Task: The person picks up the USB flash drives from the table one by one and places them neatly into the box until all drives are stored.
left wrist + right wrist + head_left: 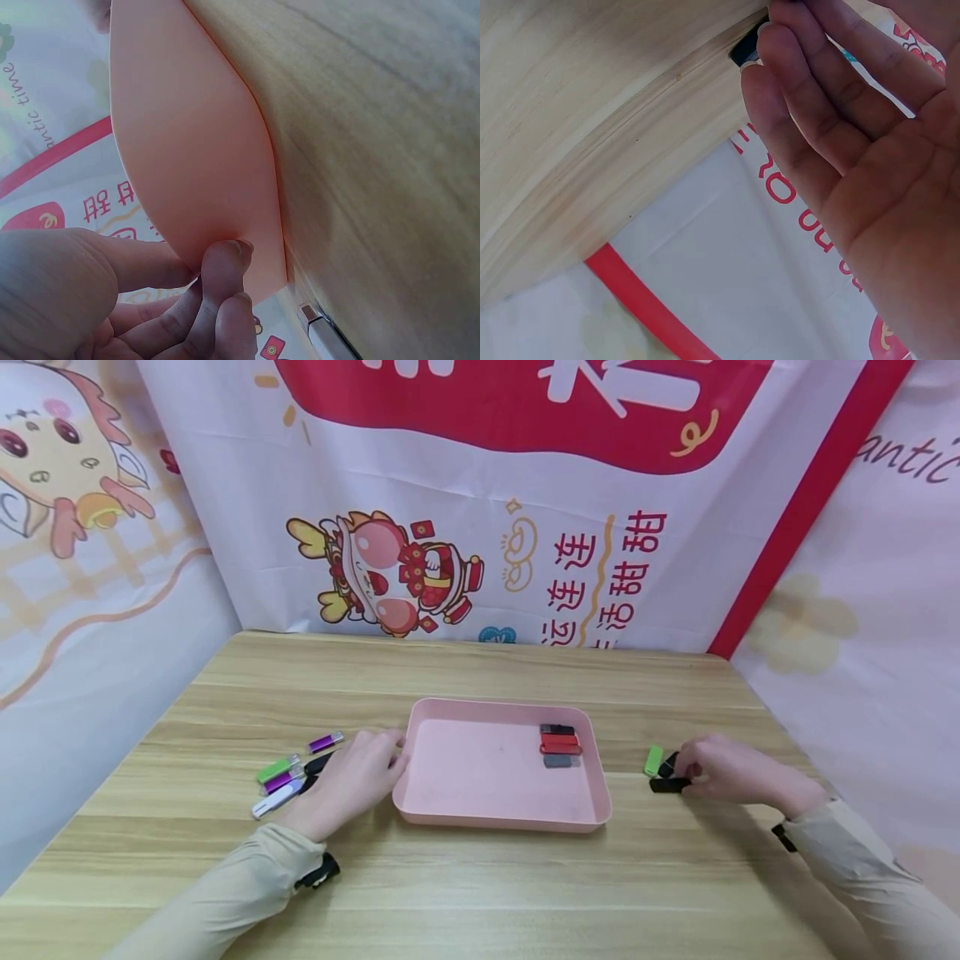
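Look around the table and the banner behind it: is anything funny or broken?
Yes, the banner hangs sideways: its cartoon figure lies on its side. The USB sticks on the left lie jumbled, while the sticks in the pink tray sit in a neat row. I see nothing spilled or broken.

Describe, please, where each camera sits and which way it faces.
Head: worn on the head, facing forward and down over the pink tray; sleeves, left hand and right hand show.
Left wrist: worn there, facing the tray's outer wall; left hand shows.
Right wrist: worn there, facing the tabletop; right hand shows.
Head and left wrist share the tray.
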`<action>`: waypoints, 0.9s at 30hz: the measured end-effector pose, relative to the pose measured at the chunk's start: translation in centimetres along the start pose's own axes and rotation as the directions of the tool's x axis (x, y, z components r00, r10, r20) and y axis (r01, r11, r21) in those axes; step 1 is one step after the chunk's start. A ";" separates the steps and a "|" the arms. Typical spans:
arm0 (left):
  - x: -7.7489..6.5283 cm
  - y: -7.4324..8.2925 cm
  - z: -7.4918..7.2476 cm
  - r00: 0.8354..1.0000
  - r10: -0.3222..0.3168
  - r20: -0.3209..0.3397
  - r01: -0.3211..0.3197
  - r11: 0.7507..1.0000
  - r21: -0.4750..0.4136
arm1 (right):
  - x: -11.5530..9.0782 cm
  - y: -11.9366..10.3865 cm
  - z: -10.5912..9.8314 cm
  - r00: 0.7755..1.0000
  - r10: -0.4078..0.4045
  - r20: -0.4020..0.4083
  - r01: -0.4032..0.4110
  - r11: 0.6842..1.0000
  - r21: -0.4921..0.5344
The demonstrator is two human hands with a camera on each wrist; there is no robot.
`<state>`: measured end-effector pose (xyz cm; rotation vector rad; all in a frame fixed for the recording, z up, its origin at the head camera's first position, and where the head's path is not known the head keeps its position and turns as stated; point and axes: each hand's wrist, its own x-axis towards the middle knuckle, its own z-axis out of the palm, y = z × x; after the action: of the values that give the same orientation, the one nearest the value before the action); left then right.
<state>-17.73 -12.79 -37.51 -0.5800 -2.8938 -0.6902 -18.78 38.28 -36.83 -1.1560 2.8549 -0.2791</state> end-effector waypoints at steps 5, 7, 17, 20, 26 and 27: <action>0.0 0.0 0.0 1.000 -0.004 0.005 0.004 1.000 0.004 | 0.0 -0.3 0.1 1.000 -0.001 -0.010 0.001 1.000 -0.006; 0.0 0.0 0.0 1.000 -0.004 0.009 0.004 1.000 0.001 | 0.0 -0.4 0.1 1.000 0.005 -0.005 -0.005 1.000 -0.004; 0.0 0.0 0.0 1.000 -0.005 0.020 0.006 1.000 -0.009 | 0.1 -1.0 -0.1 1.000 -0.005 -0.017 0.005 1.000 -0.007; 0.0 -0.1 0.0 1.000 -0.004 0.020 0.004 1.000 -0.009 | 0.1 -1.1 0.0 0.999 -0.024 -0.037 0.024 1.000 -0.010; 0.0 0.0 0.0 1.000 -0.001 0.017 0.001 1.000 0.002 | 0.2 -1.2 0.1 0.998 -0.034 -0.060 0.033 0.999 -0.010; 0.0 0.1 0.0 1.000 -0.002 0.017 0.002 1.000 0.002 | 0.2 -1.2 0.1 0.997 -0.036 -0.065 0.035 0.999 -0.011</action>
<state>-17.68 -12.78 -37.45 -0.5856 -2.9108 -0.6855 -18.11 37.29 -36.73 -1.2229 2.8970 -0.3112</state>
